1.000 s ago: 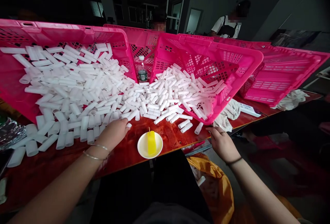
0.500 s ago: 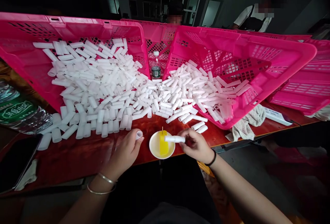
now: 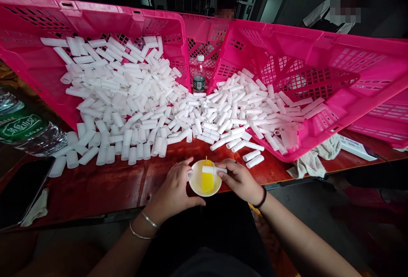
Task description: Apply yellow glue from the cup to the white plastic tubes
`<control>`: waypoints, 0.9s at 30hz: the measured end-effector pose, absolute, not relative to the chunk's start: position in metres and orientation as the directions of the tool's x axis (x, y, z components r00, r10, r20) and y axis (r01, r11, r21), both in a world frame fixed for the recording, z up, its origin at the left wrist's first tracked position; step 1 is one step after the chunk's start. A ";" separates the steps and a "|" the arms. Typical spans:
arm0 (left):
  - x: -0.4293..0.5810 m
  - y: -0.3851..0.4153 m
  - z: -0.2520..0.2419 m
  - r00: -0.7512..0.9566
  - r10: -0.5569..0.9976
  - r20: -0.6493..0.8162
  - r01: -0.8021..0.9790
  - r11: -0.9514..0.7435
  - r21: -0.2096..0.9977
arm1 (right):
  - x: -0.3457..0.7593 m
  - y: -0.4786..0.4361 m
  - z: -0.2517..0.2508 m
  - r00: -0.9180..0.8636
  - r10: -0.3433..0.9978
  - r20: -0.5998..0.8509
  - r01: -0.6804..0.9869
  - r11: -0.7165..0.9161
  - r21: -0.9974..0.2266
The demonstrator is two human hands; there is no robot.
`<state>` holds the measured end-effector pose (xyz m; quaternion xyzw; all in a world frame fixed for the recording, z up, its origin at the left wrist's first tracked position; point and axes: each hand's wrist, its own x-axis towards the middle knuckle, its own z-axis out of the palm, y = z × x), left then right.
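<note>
My right hand [image 3: 239, 180] pinches a long white plastic tube [image 3: 213, 170] and holds it level over a small white dish [image 3: 198, 185] that contains a yellow block [image 3: 207, 181]. My left hand [image 3: 174, 190] is closed on a short white cap [image 3: 190, 174] at the dish's left rim, close to the tube's end. The dish sits at the near edge of the red table [image 3: 105, 187]. Behind it, heaps of white tubes [image 3: 127, 98] spill out of two tipped pink crates [image 3: 95, 22] onto the table.
A small bottle [image 3: 199, 78] stands between the crates. At the left lie large water bottles [image 3: 28, 134], a dark phone [image 3: 21, 192] and a cloth. A grey rag [image 3: 314, 158] and a white power strip [image 3: 355, 147] lie at the right. Other people stand behind the crates.
Both hands have come together over the dish: the left hand with its cap moved right, and the right hand brought the tube toward it. The view also shifted.
</note>
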<state>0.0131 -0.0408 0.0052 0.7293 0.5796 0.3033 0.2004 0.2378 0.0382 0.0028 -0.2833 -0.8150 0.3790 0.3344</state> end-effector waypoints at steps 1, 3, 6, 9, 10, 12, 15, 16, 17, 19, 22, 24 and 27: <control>0.014 -0.040 0.004 0.146 0.961 0.233 0.726 -0.264 0.635 | 0.237 0.037 0.003 -0.613 0.711 0.344 0.209 0.566 -0.798; 0.016 -0.039 0.003 0.143 0.957 0.253 0.720 -0.276 0.636 | 0.236 0.036 0.004 -0.610 0.693 0.384 0.195 0.602 -0.774; 0.016 -0.040 0.003 0.135 0.960 0.246 0.717 -0.266 0.644 | 0.235 0.034 0.004 -0.589 0.726 0.354 0.130 0.518 -0.845; 0.016 -0.042 0.005 0.134 0.961 0.243 0.714 -0.264 0.648 | 0.235 0.031 0.002 -0.580 0.791 0.194 0.114 0.315 -0.942; 0.017 -0.043 0.005 0.129 0.960 0.248 0.712 -0.263 0.651 | 0.235 0.030 0.001 -0.566 0.805 0.175 0.135 0.301 -0.944; 0.017 -0.043 0.005 0.111 0.958 0.265 0.710 -0.263 0.653 | 0.235 0.029 0.001 -0.544 0.801 0.250 0.197 0.412 -0.890; 0.018 -0.043 0.004 0.106 0.953 0.284 0.714 -0.272 0.645 | 0.237 0.028 0.001 -0.590 0.670 0.452 0.233 0.676 -0.699; 0.018 -0.043 0.003 0.107 0.953 0.283 0.716 -0.271 0.643 | 0.238 0.028 0.001 -0.609 0.633 0.478 0.232 0.718 -0.656; 0.018 -0.044 0.003 0.106 0.954 0.279 0.718 -0.268 0.642 | 0.239 0.027 0.001 -0.620 0.619 0.481 0.231 0.731 -0.642; 0.018 -0.044 0.003 0.106 0.958 0.265 0.720 -0.258 0.645 | 0.240 0.026 0.001 -0.612 0.660 0.436 0.238 0.680 -0.694; 0.017 -0.043 0.003 0.105 0.963 0.249 0.718 -0.247 0.650 | 0.241 0.024 0.000 -0.587 0.717 0.376 0.247 0.600 -0.761; 0.017 -0.043 0.002 0.105 0.965 0.242 0.717 -0.242 0.654 | 0.241 0.025 -0.001 -0.594 0.685 0.422 0.247 0.654 -0.715; 0.017 -0.042 0.003 0.100 0.968 0.231 0.710 -0.232 0.665 | 0.242 0.027 -0.004 -0.623 0.591 0.513 0.234 0.766 -0.599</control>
